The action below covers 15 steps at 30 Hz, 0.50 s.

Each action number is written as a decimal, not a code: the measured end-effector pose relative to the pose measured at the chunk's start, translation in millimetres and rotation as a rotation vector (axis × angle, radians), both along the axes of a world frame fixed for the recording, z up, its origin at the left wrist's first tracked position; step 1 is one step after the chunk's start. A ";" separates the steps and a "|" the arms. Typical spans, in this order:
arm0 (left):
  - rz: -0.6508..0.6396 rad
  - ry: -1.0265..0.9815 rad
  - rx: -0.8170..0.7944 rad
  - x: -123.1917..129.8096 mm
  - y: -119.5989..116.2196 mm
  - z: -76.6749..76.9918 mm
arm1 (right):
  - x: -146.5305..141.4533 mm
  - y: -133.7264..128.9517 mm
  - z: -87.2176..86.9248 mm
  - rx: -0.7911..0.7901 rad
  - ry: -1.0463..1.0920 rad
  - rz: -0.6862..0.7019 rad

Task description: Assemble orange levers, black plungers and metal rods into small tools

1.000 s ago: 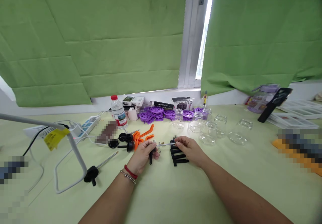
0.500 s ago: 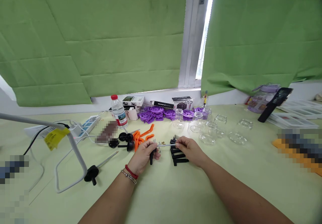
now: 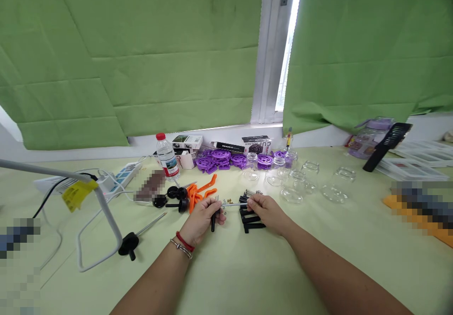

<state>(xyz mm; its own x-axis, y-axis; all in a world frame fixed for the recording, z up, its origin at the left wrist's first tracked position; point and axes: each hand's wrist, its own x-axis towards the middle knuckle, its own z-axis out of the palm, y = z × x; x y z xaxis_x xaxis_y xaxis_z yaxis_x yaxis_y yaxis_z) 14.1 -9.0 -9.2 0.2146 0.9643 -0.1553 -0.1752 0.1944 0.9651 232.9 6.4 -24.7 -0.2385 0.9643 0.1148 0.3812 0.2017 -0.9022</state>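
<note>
My left hand (image 3: 203, 217) is closed around a black plastic piece (image 3: 213, 223), whose lower end sticks out below the fingers. From it a thin metal rod (image 3: 234, 204) runs level to the right. The fingertips of my right hand (image 3: 268, 212) pinch the rod's far end. Under and beside my right hand lie several black L-shaped plastic parts (image 3: 252, 220). Small springs (image 3: 249, 192) are just behind them. Tiny brass-coloured pieces (image 3: 230, 200) rest behind the rod. Left of my left hand are orange plastic levers (image 3: 198, 193) and black round knobs (image 3: 183, 205).
A black knob with a metal rod (image 3: 129, 244) lies left, by a grey bent tube stand (image 3: 115, 227). Behind are a water bottle (image 3: 167, 157), purple plastic discs (image 3: 220, 157) and small boxes (image 3: 187, 141). Clear glass-like vessels (image 3: 292, 187) and a black slotted turner (image 3: 387, 147) are at right.
Both hands keep nearly the same place and grip on the rod and black piece. My right hand has shifted very slightly, with a little more of the springs showing behind it.
</note>
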 end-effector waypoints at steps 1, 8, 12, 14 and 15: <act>0.005 0.000 -0.006 0.0 -0.2 0.7 | 0.2 0.5 -0.9 -0.002 0.010 -0.004; 0.033 -0.010 -0.023 -0.1 -0.5 3.0 | 1.0 2.2 -3.8 0.019 0.168 0.018; 0.012 -0.011 -0.009 -0.4 0.4 1.3 | 1.4 0.7 -1.2 0.044 0.107 0.015; 0.017 -0.004 -0.009 -0.5 0.5 0.8 | 1.6 0.0 -0.2 0.044 0.078 0.010; 0.019 -0.002 -0.009 -0.6 0.5 0.8 | 1.6 -0.2 0.2 0.043 0.066 0.008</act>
